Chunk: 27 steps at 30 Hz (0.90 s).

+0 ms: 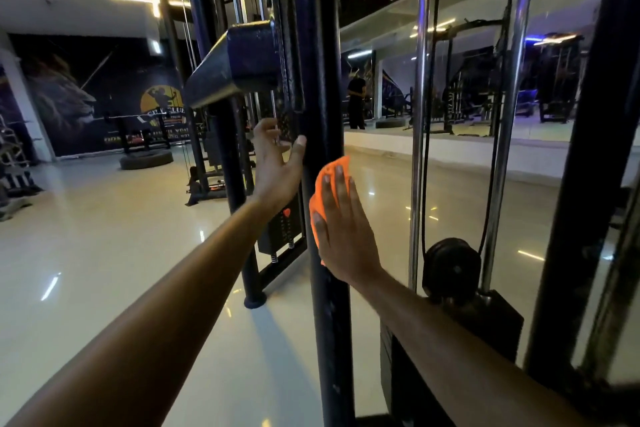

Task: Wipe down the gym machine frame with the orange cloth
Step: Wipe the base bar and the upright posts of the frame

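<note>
A dark upright post (320, 80) of the gym machine frame runs from top to bottom through the middle of the view. My right hand (341, 229) lies flat with straight fingers and presses the orange cloth (327, 180) against the post's right side at mid height. The cloth shows above and to the left of the fingers. My left hand (275, 166) rests on the post's left side a little higher, thumb against the post, fingers curled toward a thin metal rod behind it.
A dark square crossbeam (235, 62) juts left from the post above my left hand. Chrome guide rods (420, 114) and a black pulley (452, 265) stand to the right. Another dark upright (588, 149) is at far right. Glossy floor (104, 253) spreads left, with other machines beyond.
</note>
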Motion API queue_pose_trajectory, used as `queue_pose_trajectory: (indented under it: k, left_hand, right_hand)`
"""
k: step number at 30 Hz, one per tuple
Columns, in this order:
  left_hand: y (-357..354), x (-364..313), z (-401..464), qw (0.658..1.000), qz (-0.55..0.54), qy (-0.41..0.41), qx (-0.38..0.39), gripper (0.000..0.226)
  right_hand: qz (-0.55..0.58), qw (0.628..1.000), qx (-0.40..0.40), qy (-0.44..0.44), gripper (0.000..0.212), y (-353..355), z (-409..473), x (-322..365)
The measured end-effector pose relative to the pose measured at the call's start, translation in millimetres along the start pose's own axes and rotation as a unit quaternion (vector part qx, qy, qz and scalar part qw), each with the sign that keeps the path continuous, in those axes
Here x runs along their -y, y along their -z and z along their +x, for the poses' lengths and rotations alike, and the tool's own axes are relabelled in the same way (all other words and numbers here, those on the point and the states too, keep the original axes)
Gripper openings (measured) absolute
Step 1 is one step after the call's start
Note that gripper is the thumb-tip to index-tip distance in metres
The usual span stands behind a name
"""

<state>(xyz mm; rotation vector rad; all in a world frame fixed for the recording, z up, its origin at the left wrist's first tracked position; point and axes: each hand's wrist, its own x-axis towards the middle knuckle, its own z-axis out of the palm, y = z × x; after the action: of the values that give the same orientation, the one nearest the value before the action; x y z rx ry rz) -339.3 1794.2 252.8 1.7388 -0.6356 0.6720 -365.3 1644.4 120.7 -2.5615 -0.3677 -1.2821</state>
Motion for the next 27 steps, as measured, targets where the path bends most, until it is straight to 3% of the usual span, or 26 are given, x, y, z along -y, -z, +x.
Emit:
queue_pose_trajectory:
  k: [3,8,11,14,16,23,27]
  left_hand:
    - [-8.2,3.8,6.0,0.983,-0.080,0.140,0.088,0.057]
    - [-1.3,23.6,7.3,0.960,-0.122,0.204,0.150,0.054]
    - [-1.7,41.9,-5.0,0.946,-0.131,0.223,0.196,0.052]
    - [-4.9,58.6,-24.1,0.935,-0.144,0.240,0.217,0.040]
    - [-7.6,67.6,-33.8,0.931,-0.156,0.244,0.222,0.045]
    - [-17.9,85.4,-48.4,0.936,-0.169,0.233,0.204,0.054]
    - [-22.2,88.5,-62.0,0.945,-0.157,0.224,0.180,0.043]
  right_hand:
    - [0.051,0.998,0.025,-0.018,0.071,-17.4,-43.3,-9.8]
    - [0.063,0.996,-0.066,-0.017,0.068,2.3,17.4,11.6]
    - [0.061,0.994,-0.084,-0.034,0.066,-9.5,7.9,12.1]
    - [0.030,0.998,-0.043,-0.028,0.070,-43.7,-55.6,1.6]
    - [0.025,0.999,-0.018,-0.023,0.073,-58.5,-80.9,-3.5]
    - [0.063,0.993,-0.086,-0.043,0.067,-52.4,-40.7,6.6]
    - [0.019,0.999,-0.028,-0.033,0.071,-91.3,-111.4,-10.4]
